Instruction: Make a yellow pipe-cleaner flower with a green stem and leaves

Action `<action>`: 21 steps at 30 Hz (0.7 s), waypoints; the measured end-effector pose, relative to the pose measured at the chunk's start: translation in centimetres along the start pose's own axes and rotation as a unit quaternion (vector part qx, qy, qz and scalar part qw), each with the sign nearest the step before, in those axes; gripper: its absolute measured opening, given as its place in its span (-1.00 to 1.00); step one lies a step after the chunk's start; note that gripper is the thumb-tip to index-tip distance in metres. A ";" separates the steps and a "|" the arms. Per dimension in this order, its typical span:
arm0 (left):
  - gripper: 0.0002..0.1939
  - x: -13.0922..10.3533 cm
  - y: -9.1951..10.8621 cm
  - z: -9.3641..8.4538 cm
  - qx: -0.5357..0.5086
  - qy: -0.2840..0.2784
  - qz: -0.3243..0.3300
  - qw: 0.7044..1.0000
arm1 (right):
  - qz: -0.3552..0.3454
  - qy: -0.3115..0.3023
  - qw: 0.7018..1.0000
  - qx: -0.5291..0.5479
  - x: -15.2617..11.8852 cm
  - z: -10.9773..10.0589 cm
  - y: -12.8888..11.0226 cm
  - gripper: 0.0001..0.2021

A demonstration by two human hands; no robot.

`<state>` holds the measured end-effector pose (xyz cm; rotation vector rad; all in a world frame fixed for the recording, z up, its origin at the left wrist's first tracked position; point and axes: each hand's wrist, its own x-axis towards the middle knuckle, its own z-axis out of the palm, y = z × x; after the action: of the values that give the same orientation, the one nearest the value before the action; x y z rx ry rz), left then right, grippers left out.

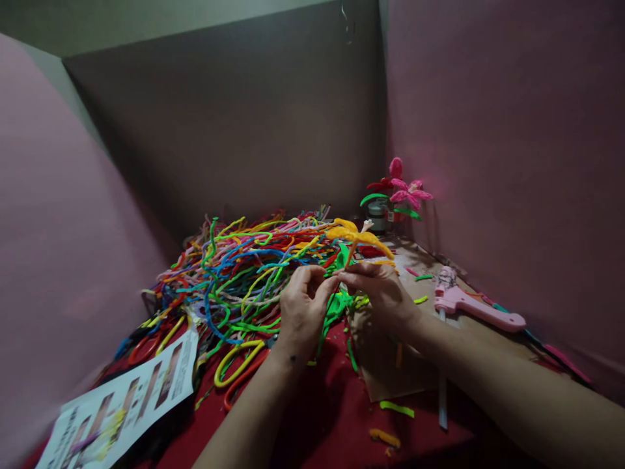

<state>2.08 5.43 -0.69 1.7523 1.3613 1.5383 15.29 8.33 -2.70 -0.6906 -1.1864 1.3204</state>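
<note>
Both hands meet at the stem of an orange-yellow pipe-cleaner flower (359, 236), which stands upright with its petals spread and a whitish centre. My left hand (305, 299) pinches low on the brown-orange stem with thumb and forefinger. From the right, my right hand (381, 290) pinches the same stem just beneath the petals. Fingers hide the exact spot of the grip. Behind and below the hands lie bright green leaf-like pipe-cleaner pieces (342, 303).
A big tangled heap of coloured pipe cleaners (244, 260) fills the back left. Yellow-and-red-handled pliers or scissors (239, 365) and a printed sheet (131, 404) lie left. A pink glue gun (478, 309) rests right, before a pink pipe-cleaner flower (411, 192). Pink walls flank the table.
</note>
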 end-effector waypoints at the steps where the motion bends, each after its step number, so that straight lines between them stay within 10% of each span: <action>1: -0.83 -0.2 0.3 -0.1 0.003 0.027 0.027 0.999 | 0.000 -0.005 1.000 0.015 -0.2 0.2 -0.1 -0.89; 15: -0.97 -0.9 2.9 2.0 -0.077 0.050 0.029 0.995 | -0.048 -0.026 0.998 0.022 -1.3 1.5 -0.5 -0.82; 21: -0.86 -3.2 4.1 0.2 -0.007 -0.172 0.150 0.974 | 0.010 -0.010 1.000 0.019 -0.6 0.4 -0.5 -0.81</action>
<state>4.19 1.00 1.08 2.1700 0.9472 1.2981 15.17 7.54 -2.26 -0.6651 -1.1707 1.3647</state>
